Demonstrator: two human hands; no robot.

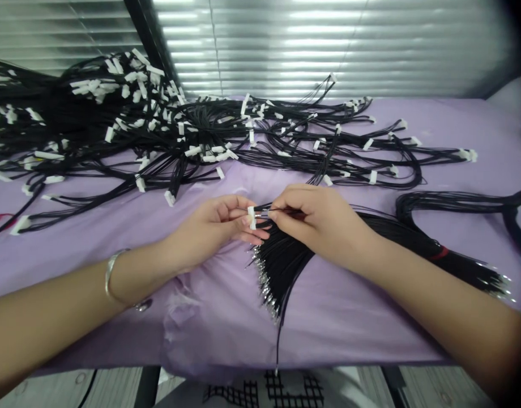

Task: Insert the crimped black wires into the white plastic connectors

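Observation:
A small white plug connector [251, 218] is pinched between the thumb and fingers of my left hand [220, 221]. Just to its right, my right hand [315, 218] is closed on a thin black wire [289, 211]; the wire's metal tip meets the connector's right side, though I cannot tell how deep it sits. Beneath my hands fans a bundle of black wires [290, 241], their silvery crimped ends [264, 283] pointing down and left. A red tie [439, 253] binds this bundle further right, near my right forearm.
Behind my hands lies a large tangled heap of black cables [192, 122] with white connectors, thickest at the left. Another looped cable bundle [456, 201] rests at the right. A purple cloth [226, 317] covers the table, and window blinds [260, 45] stand behind it.

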